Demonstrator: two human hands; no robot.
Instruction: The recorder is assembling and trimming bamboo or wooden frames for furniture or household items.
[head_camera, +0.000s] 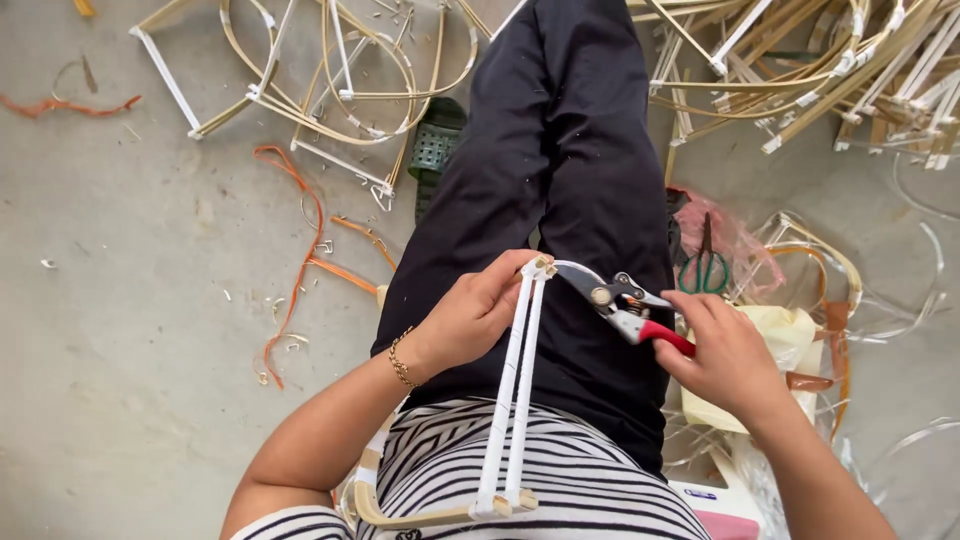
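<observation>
Over the lap, left hand (470, 315) fingers grip white-wrapped sticks (515, 390); right hand (725, 360) seemingly clasps pruning shears (620, 300).

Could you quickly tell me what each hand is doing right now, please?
Left hand: closed around the white-wrapped bamboo sticks near their top end.
Right hand: closed on the red-handled pruning shears, blades at the stick tips.

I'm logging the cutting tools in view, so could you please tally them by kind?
Pruning shears, red-handled, in the right hand: 1
Green-handled scissors on the floor: 1
Total: 2
</observation>
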